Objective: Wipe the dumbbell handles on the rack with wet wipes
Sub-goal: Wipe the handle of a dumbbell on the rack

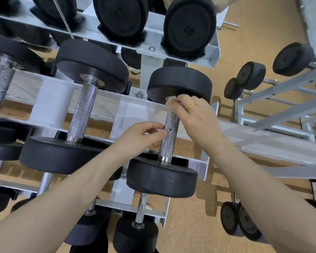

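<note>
The right hand (195,115) has its fingers (185,101) curled around a crumpled wet wipe (170,103), pressing it onto the top end of the knurled steel handle (169,137), directly under the upper black weight head (179,84). A gold ring (192,106) sits on one finger of this hand.

The left hand (140,137) is lower, at the mid-section of the same handle. Its fingers are bent, with the tips touching the left side of the handle; whether they pinch anything cannot be determined.

The handle belongs to a dumbbell (166,134) lying across the middle tier of a white rack (128,110), its lower head (161,178) below both hands. To the left of the left hand, a second dumbbell (80,114) rests on the same tier, well apart from the fingers. Above the right hand, the upper tier carries larger black dumbbells (189,28). To the right of the right hand stands another rack (281,99) with small dumbbells, on a tan floor (199,225).
</note>
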`<state>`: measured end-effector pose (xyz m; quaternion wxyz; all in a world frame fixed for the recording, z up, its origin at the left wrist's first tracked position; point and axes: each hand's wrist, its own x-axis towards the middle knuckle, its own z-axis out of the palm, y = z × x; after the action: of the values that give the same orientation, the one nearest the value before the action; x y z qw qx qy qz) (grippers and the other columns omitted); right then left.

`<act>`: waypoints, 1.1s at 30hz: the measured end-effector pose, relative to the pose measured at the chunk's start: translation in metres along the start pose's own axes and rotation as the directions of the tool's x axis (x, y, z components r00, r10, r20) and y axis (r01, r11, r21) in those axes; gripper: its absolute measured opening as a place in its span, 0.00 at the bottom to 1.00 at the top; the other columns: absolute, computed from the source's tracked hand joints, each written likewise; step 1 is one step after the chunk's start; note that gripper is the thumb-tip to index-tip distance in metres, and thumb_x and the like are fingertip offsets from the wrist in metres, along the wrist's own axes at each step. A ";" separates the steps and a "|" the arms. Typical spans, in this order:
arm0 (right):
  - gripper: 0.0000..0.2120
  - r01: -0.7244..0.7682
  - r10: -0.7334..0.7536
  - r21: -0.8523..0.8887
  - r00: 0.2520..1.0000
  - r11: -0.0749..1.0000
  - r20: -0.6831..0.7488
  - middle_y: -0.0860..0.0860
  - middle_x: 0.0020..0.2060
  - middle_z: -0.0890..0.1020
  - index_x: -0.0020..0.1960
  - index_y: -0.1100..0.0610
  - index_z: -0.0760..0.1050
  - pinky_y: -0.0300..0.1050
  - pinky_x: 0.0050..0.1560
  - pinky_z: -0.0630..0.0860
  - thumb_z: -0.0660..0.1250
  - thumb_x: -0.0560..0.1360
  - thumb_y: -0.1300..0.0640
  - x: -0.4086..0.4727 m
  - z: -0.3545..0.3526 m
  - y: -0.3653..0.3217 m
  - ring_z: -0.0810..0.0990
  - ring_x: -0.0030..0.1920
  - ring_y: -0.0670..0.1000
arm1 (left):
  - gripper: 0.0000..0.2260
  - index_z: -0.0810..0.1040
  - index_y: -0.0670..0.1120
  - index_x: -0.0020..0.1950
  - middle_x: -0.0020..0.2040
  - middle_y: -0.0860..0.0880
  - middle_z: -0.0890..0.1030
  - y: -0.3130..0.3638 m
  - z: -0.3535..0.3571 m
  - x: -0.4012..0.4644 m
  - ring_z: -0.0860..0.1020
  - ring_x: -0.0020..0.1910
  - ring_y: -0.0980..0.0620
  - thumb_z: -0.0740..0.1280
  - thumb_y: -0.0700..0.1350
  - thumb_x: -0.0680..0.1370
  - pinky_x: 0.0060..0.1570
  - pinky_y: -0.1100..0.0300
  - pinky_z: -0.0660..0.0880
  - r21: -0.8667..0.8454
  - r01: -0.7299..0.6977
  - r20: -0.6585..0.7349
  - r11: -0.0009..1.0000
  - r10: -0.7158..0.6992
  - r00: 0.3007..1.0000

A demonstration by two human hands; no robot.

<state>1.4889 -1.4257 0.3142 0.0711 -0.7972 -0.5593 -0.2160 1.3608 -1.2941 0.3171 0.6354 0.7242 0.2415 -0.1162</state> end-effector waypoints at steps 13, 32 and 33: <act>0.08 -0.573 0.732 0.695 0.226 -0.434 0.643 0.50 0.33 0.76 0.40 0.57 0.75 0.40 0.39 0.72 0.64 0.77 0.63 -0.004 0.021 -0.027 0.72 0.34 0.46 | 0.13 0.73 0.53 0.53 0.44 0.56 0.77 -0.001 0.005 0.008 0.75 0.40 0.57 0.71 0.50 0.72 0.42 0.64 0.71 0.302 -0.105 -0.023 0.947 0.117 0.993; 0.12 -0.532 0.608 0.554 0.091 -0.641 0.789 0.53 0.33 0.72 0.37 0.57 0.70 0.44 0.47 0.73 0.60 0.77 0.69 0.003 0.014 -0.022 0.71 0.37 0.49 | 0.12 0.73 0.52 0.55 0.42 0.58 0.75 -0.001 0.007 0.005 0.73 0.37 0.62 0.71 0.49 0.73 0.41 0.72 0.68 0.305 -0.105 -0.052 0.946 0.126 0.991; 0.13 -0.510 0.585 0.541 0.087 -0.669 0.806 0.52 0.31 0.70 0.37 0.57 0.69 0.42 0.43 0.73 0.58 0.77 0.69 0.006 0.014 -0.024 0.70 0.34 0.48 | 0.12 0.73 0.52 0.55 0.42 0.58 0.75 -0.001 0.008 0.005 0.73 0.37 0.62 0.71 0.49 0.73 0.40 0.73 0.68 0.308 -0.110 -0.055 0.945 0.133 0.990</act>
<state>1.4727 -1.4066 0.3010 0.6824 -0.6505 0.1805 0.2802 1.3656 -1.3004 0.3130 0.5126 0.8308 0.1994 -0.0854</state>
